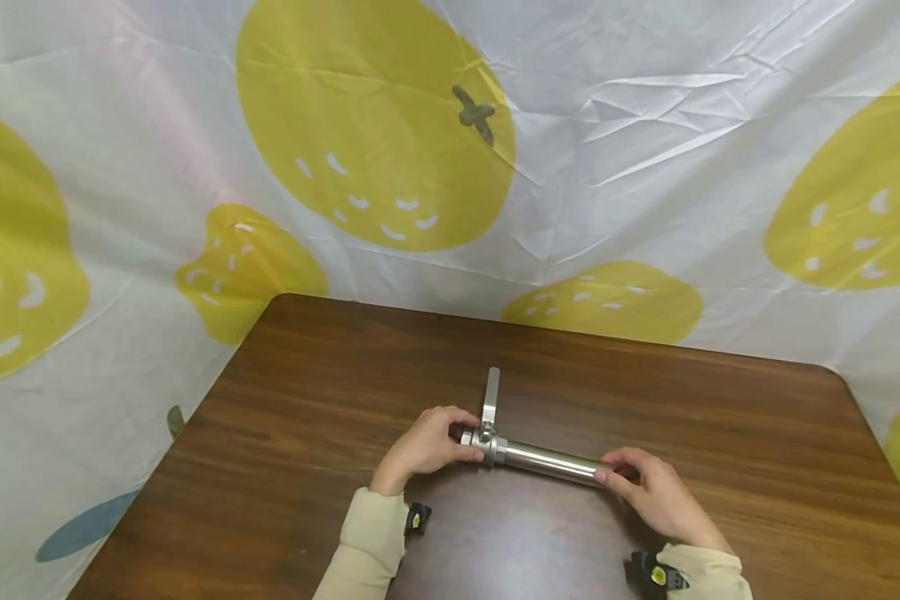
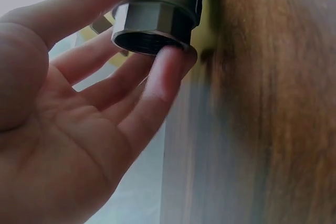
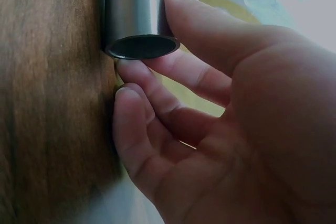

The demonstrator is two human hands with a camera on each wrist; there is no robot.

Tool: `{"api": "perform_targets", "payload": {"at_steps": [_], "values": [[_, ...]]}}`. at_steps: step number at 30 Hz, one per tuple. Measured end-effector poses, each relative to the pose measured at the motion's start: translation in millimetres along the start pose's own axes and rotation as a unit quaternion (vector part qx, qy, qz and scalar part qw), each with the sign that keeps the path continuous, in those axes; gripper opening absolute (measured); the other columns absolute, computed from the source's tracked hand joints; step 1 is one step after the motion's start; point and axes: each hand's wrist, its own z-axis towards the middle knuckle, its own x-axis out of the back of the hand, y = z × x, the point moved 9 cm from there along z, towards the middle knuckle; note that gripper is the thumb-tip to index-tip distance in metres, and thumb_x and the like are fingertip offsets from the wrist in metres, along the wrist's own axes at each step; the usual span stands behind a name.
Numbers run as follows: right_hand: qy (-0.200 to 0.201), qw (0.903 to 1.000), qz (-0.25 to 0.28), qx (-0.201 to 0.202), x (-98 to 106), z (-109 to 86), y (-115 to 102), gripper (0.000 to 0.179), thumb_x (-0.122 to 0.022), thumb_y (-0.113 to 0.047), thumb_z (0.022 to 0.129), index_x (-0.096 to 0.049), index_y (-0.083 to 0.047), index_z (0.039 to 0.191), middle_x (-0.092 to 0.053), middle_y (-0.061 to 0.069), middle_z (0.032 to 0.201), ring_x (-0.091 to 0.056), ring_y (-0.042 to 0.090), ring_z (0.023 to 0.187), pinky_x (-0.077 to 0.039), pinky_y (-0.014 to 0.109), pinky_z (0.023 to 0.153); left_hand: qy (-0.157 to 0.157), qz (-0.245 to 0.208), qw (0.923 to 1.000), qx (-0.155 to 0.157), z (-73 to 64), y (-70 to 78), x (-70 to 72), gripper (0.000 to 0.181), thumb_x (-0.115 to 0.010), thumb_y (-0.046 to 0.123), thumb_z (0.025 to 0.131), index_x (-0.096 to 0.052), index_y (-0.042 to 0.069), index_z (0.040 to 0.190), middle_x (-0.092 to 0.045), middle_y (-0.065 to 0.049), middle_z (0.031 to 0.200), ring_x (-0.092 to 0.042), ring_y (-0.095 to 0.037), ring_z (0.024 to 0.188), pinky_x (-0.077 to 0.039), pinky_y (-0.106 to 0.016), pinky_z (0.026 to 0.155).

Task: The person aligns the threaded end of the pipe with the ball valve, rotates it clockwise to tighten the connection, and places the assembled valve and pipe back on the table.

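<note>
A steel ball valve (image 1: 487, 448) joined to a straight metal pipe (image 1: 551, 463) lies across the middle of the wooden table. The valve's flat lever handle (image 1: 491, 396) points toward the back edge. With thumb and fingers on either side, my left hand (image 1: 425, 443) holds the valve at its left end. In the left wrist view the hexagonal open end (image 2: 152, 24) of the valve shows, a fingertip at its rim. My right hand (image 1: 656, 490) pinches the pipe's right end; the right wrist view shows its hollow round mouth (image 3: 142, 47) between thumb and fingers.
The brown wooden table (image 1: 330, 383) has rounded back corners. Behind it and to its left hangs a white cloth (image 1: 630, 167) printed with large yellow fruit. Dark wrist cameras sit at both of the person's cuffs.
</note>
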Motion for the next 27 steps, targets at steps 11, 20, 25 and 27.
{"api": "perform_targets", "payload": {"at_steps": [11,20,25,27], "values": [[0.025,0.9997,-0.005,-0.005,-0.5,1.3,2.8,0.021,-0.064,-0.028,0.094,-0.068,-0.011,0.105,-0.069,0.000,0.098,-0.056,0.006,0.083,-0.047,0.023,0.069,-0.002,-0.005,1.0000,0.004,-0.1,-2.3,-3.5,0.042,-0.075,0.028,0.084,-0.067,0.005,0.117,-0.068,-0.011,0.116,-0.061,-0.022,0.108,-0.050,-0.039,0.093],[0.043,0.9989,-0.015,-0.007,1.0,-1.4,3.4,0.018,-0.064,-0.028,0.093,-0.069,-0.012,0.102,-0.069,0.000,0.097,-0.056,0.006,0.085,-0.048,0.025,0.071,-0.012,-0.013,0.9998,-0.005,0.9,-1.2,-6.4,0.040,-0.071,0.029,0.087,-0.066,0.005,0.119,-0.068,-0.010,0.117,-0.061,-0.020,0.106,-0.050,-0.037,0.091],[0.046,0.9988,-0.010,-0.010,-1.2,-1.9,4.6,0.018,-0.065,-0.028,0.093,-0.069,-0.012,0.101,-0.069,-0.001,0.096,-0.056,0.006,0.084,-0.048,0.025,0.071,-0.017,-0.012,0.9998,-0.009,-0.6,-3.0,-6.9,0.040,-0.070,0.029,0.089,-0.065,0.005,0.120,-0.068,-0.010,0.113,-0.059,-0.017,0.098,-0.050,-0.033,0.085],[0.053,0.9985,-0.007,-0.010,0.6,-2.8,5.4,0.019,-0.065,-0.029,0.093,-0.069,-0.012,0.102,-0.068,0.000,0.097,-0.057,0.005,0.084,-0.048,0.025,0.071,-0.017,-0.020,0.9996,-0.012,-0.6,-2.9,-5.8,0.040,-0.068,0.029,0.090,-0.064,0.004,0.121,-0.068,-0.010,0.112,-0.059,-0.017,0.095,-0.050,-0.032,0.082]]}}
